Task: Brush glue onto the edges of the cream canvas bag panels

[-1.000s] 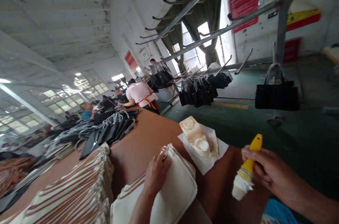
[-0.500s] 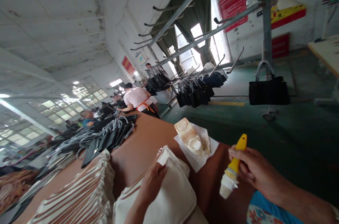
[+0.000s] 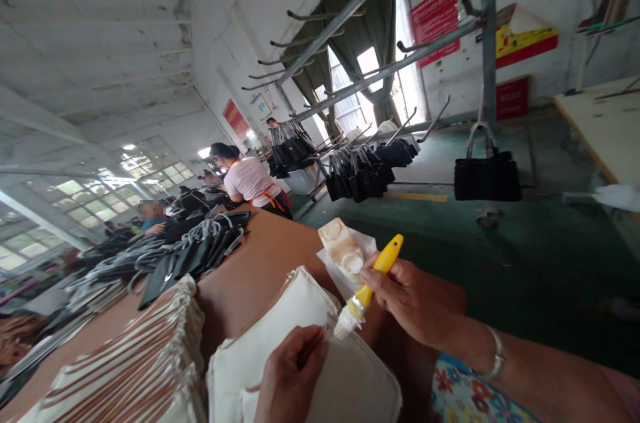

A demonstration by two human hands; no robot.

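Note:
My right hand (image 3: 417, 299) grips a paintbrush (image 3: 386, 257) by its yellow handle. White paste coats the bristles, which point down at the edge of a cream panel (image 3: 363, 376) just beside my left fingertips; whether they touch it I cannot tell. With thumb and fingers pinched together, my left hand (image 3: 295, 366) holds that edge. Beneath lie more cream pieces (image 3: 280, 316) with brown edges. Behind the brush, a stained paste container (image 3: 336, 241) rests on a white sheet (image 3: 369, 244), partly hidden by my right hand.
A fanned stack of cream pieces (image 3: 135, 356) lies left on the brown table (image 3: 270, 236). Black bags with grey handles (image 3: 195, 249) are piled further back. A person in a pink top (image 3: 250, 179) bends over the far end. A metal rack (image 3: 350, 86) holds black bags (image 3: 360, 176) beyond the table.
My right hand has brought the brush left, from beside the table edge to the cream panel. My left hand has moved slightly right and down, lifting the panel's edge. The view has shifted a little.

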